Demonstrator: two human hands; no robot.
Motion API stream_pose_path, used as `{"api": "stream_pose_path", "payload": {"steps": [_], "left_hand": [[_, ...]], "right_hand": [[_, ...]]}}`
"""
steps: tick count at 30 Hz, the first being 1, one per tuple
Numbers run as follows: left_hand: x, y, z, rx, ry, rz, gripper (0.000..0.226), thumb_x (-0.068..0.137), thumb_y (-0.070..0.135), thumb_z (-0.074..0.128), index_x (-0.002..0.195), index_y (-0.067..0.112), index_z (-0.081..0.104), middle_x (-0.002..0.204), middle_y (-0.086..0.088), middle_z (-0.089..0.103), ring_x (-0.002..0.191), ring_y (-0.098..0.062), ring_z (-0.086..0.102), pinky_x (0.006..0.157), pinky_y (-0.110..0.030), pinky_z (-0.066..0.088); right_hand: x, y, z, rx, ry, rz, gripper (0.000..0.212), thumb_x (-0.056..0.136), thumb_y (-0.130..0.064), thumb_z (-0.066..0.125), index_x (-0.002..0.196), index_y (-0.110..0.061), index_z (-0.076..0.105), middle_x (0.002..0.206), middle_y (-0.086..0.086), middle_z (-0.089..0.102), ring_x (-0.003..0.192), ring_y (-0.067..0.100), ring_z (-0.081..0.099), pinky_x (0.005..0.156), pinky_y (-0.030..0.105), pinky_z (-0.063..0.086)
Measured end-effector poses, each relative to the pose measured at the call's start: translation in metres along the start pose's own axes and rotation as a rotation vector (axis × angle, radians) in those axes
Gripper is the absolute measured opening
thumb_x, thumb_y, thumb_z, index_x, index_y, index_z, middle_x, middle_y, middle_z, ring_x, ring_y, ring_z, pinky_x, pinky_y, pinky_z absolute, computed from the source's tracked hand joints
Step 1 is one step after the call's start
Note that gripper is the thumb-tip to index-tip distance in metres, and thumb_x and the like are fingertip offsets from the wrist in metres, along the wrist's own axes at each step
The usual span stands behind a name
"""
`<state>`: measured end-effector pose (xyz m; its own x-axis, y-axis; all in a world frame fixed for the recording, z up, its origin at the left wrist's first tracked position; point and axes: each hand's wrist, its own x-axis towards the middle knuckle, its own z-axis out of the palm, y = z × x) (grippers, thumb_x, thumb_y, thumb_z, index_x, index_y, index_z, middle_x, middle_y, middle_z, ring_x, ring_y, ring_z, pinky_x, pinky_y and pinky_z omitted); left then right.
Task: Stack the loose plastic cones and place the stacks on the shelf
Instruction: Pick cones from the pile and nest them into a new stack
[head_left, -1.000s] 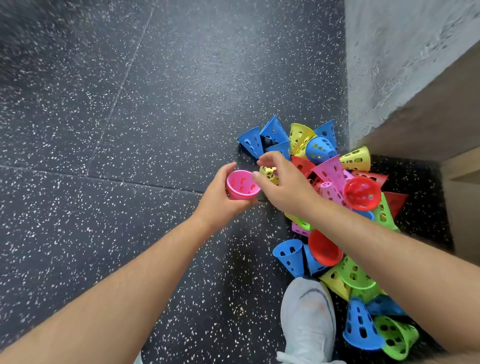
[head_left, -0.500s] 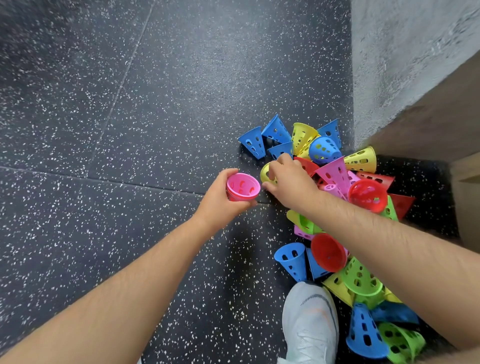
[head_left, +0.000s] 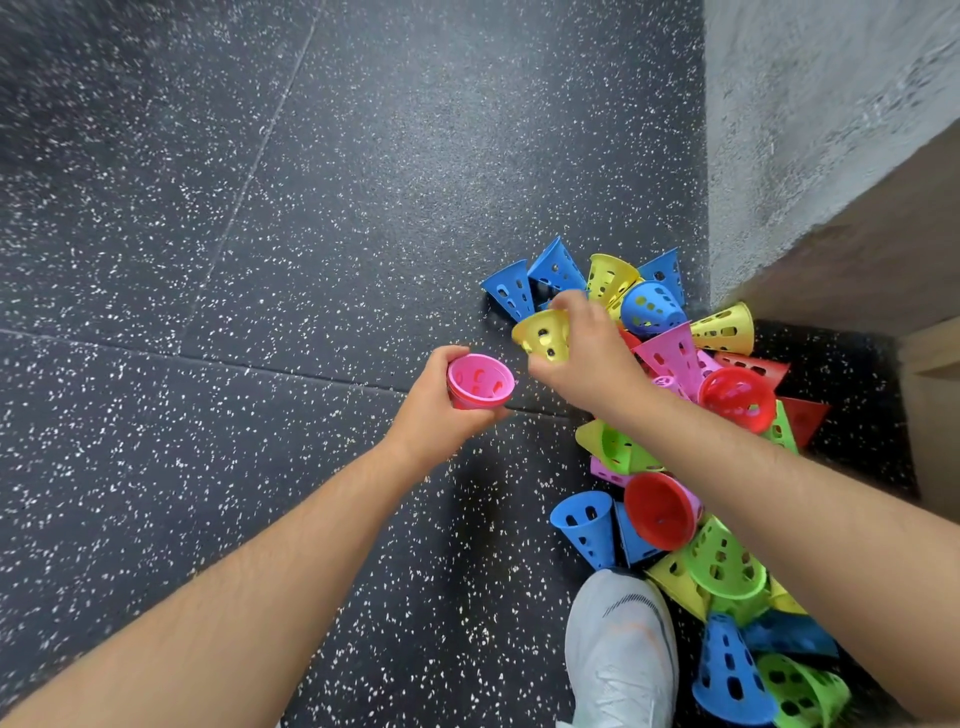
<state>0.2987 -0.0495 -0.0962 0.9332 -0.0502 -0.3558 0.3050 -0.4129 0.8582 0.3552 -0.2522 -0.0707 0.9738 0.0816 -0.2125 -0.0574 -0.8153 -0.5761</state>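
Pink cone (head_left: 480, 382) gripped in left hand (head_left: 436, 410), mouth up. Right hand (head_left: 587, 358) holds yellow cone (head_left: 543, 335) just beside it, w/ cone pile (head_left: 675, 467) under right arm

Pretty evenly lit, no glare. Soft shadows are cast under the arms; edges are bent by the wide lens, corners slightly blurred.

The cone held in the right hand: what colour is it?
Yellow; the cone in the right hand shows best in the head view.
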Motion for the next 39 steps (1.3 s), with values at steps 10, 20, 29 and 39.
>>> {"api": "stream_pose_path", "payload": {"steps": [10, 20, 29, 39], "left_hand": [[0.014, 0.014, 0.005, -0.094, 0.024, 0.031, 0.080, 0.074, 0.008, 0.089, 0.140, 0.019, 0.046, 0.117, 0.008, 0.067, 0.093, 0.003, 0.067, 0.079, -0.011, 0.050], [0.040, 0.020, -0.016, -0.071, 0.100, 0.016, 0.071, 0.071, 0.012, 0.091, 0.126, 0.024, 0.048, 0.109, 0.013, 0.066, 0.085, 0.013, 0.061, 0.082, -0.013, 0.049], [0.052, 0.015, -0.034, -0.100, 0.100, -0.014, 0.067, 0.074, 0.010, 0.090, 0.126, 0.025, 0.049, 0.111, 0.012, 0.064, 0.090, 0.008, 0.061, 0.076, -0.004, 0.044], [0.062, 0.016, -0.026, -0.094, 0.097, -0.044, 0.067, 0.079, 0.012, 0.084, 0.130, 0.033, 0.044, 0.114, 0.011, 0.062, 0.094, -0.005, 0.062, 0.079, -0.019, 0.048]], "right_hand": [[-0.007, -0.025, 0.001, 0.430, -0.061, -0.091, 0.052, 0.068, -0.053, 0.082, 0.100, -0.032, 0.046, 0.123, -0.010, 0.060, 0.102, 0.006, 0.066, 0.094, 0.039, 0.055], [0.055, -0.018, 0.002, -0.012, -0.087, -0.201, 0.045, 0.101, -0.020, 0.048, 0.146, -0.018, 0.044, 0.138, 0.005, 0.055, 0.128, 0.025, 0.048, 0.108, 0.041, 0.039], [0.124, -0.022, 0.020, -0.739, -0.120, -0.285, 0.044, 0.097, -0.025, 0.057, 0.140, -0.024, 0.046, 0.129, 0.009, 0.047, 0.119, 0.030, 0.040, 0.093, 0.037, 0.038], [0.090, -0.027, 0.001, 0.032, 0.094, -0.244, 0.018, 0.101, -0.014, 0.051, 0.112, -0.012, 0.065, 0.103, 0.012, 0.062, 0.101, 0.028, 0.053, 0.083, 0.031, 0.038]]}}
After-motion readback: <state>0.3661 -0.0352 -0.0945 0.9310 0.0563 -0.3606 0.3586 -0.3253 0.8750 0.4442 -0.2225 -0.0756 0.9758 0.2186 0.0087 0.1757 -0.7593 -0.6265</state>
